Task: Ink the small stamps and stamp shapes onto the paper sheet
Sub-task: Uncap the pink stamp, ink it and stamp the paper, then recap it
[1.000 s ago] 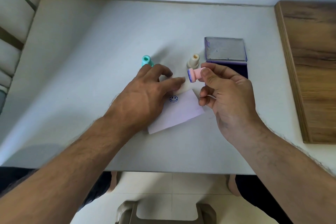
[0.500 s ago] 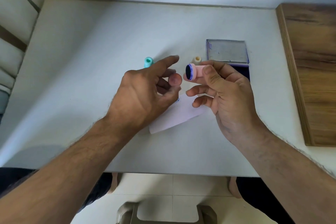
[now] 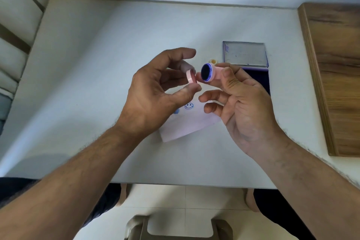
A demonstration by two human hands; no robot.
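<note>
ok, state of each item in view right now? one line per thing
pink stamp: uncapped, inked face towards the camera, held in right hand
pink cap: off the stamp, pinched in left hand
ink pad: lid open, dark pad exposed
paper sheet: flat on the table, one smiley print visible, a second blue mark partly hidden
cream stamp: standing on the table, mostly hidden

My left hand has lifted off the paper and now pinches a pink cap at nine o'clock of the pink stamp, whose inked face my right hand has turned toward me.
</note>
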